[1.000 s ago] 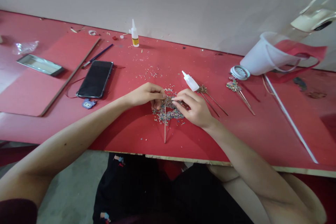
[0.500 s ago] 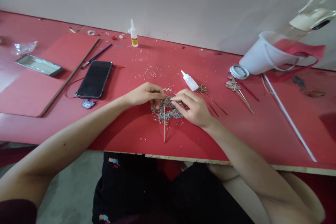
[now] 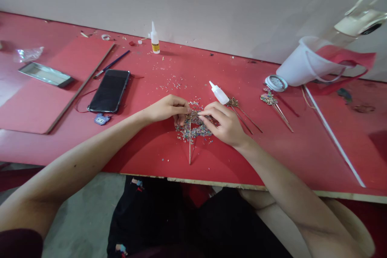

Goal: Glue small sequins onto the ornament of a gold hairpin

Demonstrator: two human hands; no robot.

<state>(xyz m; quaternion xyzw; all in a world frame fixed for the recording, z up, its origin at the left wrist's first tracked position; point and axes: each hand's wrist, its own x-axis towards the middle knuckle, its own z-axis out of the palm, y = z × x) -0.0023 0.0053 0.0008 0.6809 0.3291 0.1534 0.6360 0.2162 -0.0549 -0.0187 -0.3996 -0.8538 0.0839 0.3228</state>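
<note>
My left hand (image 3: 172, 108) is closed around the ornate head of a metal hairpin (image 3: 190, 141), whose long prong points down toward the front table edge. Close on its right, my right hand (image 3: 225, 125) has thumb and forefinger pinched together at the hairpin's head. Whatever sits between those fingertips is too small to make out. Under both hands spreads a pile of small multicoloured chips (image 3: 198, 132). A white glue bottle (image 3: 219, 93) lies just beyond my right hand, its nozzle pointing up and left. Beside it rests another gold hairpin (image 3: 242, 113) with two prongs.
Left of my hands lie a black phone (image 3: 109, 90), a brush (image 3: 111, 64) and a shallow box (image 3: 45, 75). A second glue bottle (image 3: 155, 42) stands near the wall. Rightward are a decorated hairpin (image 3: 275, 107), a round white container (image 3: 276, 83) and a tipped white bucket (image 3: 298, 62).
Both hands keep nearly the same place at the hairpin's head. The dark trouser leg below the table has shifted slightly to the right.
</note>
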